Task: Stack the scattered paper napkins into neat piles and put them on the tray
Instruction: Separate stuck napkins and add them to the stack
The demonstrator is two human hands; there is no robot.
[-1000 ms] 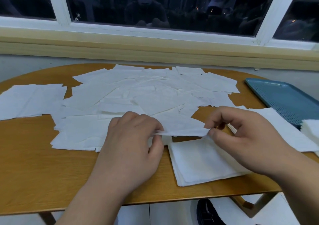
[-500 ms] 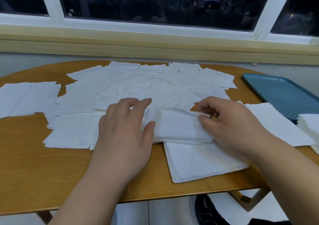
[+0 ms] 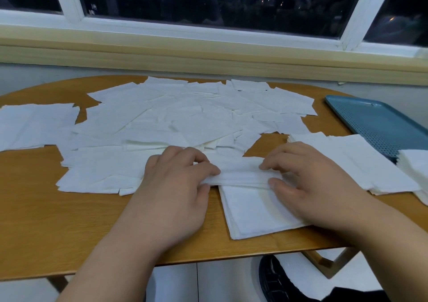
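Many white paper napkins [image 3: 185, 121] lie scattered and overlapping over the middle of the round wooden table [image 3: 46, 220]. My left hand [image 3: 173, 192] and my right hand [image 3: 312, 185] each pinch one end of a folded napkin [image 3: 243, 174], held just above the far edge of a squared napkin pile [image 3: 254, 211] near the table's front. A blue perforated tray [image 3: 375, 125] sits at the right, with a small white napkin stack [image 3: 414, 167] at its near end. Another flat napkin pile [image 3: 370, 162] lies between my right hand and the tray.
A separate patch of napkins [image 3: 34, 125] lies at the table's far left. A wooden sill and a dark window [image 3: 208, 23] run behind the table. Below the table's front edge a dark shoe [image 3: 275, 278] and a wooden table leg [image 3: 324, 260] show.
The napkin between my hands has been folded narrower and brought down to the far edge of the front pile. Both hands have drawn slightly nearer to me.
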